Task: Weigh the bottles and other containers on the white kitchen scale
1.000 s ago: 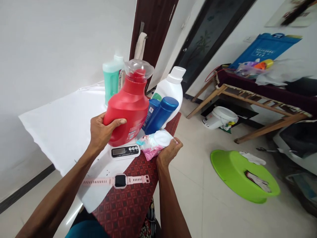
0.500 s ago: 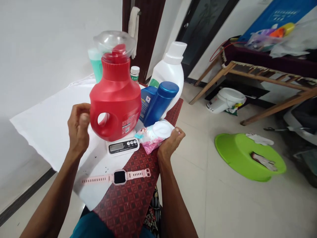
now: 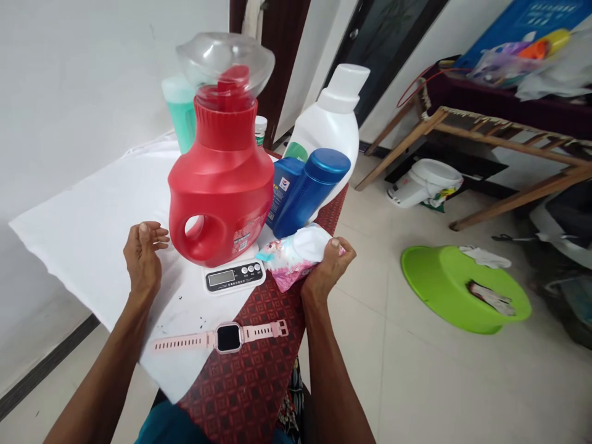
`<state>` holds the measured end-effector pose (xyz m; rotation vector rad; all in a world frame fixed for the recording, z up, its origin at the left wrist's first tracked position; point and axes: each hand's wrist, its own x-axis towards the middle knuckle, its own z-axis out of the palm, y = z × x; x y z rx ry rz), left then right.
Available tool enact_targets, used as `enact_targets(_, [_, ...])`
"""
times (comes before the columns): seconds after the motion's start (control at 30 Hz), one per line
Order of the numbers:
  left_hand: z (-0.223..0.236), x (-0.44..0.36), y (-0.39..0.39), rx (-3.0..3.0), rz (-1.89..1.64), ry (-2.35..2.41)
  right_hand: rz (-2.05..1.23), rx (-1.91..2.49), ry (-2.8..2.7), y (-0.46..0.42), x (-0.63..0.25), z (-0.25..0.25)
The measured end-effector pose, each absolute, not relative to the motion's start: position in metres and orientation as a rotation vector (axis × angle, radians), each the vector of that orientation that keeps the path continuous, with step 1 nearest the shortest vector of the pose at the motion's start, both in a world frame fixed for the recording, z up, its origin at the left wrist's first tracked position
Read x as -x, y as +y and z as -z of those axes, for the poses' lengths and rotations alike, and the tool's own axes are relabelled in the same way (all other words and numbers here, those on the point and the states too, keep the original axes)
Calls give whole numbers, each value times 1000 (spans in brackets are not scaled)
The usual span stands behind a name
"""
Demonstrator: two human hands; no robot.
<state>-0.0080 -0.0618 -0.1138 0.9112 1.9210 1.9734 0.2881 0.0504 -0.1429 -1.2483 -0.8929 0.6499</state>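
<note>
A large red detergent jug (image 3: 217, 179) stands on a white digital kitchen scale (image 3: 235, 276), with a clear plastic bowl (image 3: 226, 55) over its red cap. My left hand (image 3: 144, 256) is held just left of the jug, fingers apart and loosely bent, holding nothing. Beside the scale, a pink and white pack of wet wipes (image 3: 296, 253) has its right end in my right hand (image 3: 329, 265), thumb on top; the other fingers are mostly hidden. Nearer to me lies a pink-strapped smartwatch (image 3: 229, 337).
Behind the wipes stand blue bottles (image 3: 314, 191) and a white detergent bottle (image 3: 326, 123). A green-filled container (image 3: 180, 114) and a small white-capped bottle (image 3: 260, 126) are behind the jug. A green basin (image 3: 435, 283) with gloves lies on the floor at right.
My left hand has moved down slightly, and its fingers have come away from behind the jug's side. My right hand stays at the wipes pack. The camera view has shifted a little.
</note>
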Motion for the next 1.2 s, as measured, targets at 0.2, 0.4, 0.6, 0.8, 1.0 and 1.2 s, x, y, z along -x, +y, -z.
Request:
enact_targets(0.2, [113, 6, -64, -872, -1967, 1935, -647, 1280, -884, 51, -289, 143])
enact_targets(0.4, [65, -31, -62, -1353, -2237, 1714, -646, 1278, -919, 53, -293, 149])
enact_targets(0.6, [16, -71, -46, -1082, -1980, 1596, -629, 1275, -884, 61, -297, 153])
enact_targets(0.8, [17, -67, -37, -872, -2018, 1410, -604, 1342, -876, 62, -296, 144])
enact_targets(1.0, [6, -28, -62, -786, -2211, 1510, -641, 1335, -841, 58, -287, 131])
enact_targets(1.2, [11, 53, -92, -770, -2392, 1930, -642, 1338, -926, 69, -294, 139])
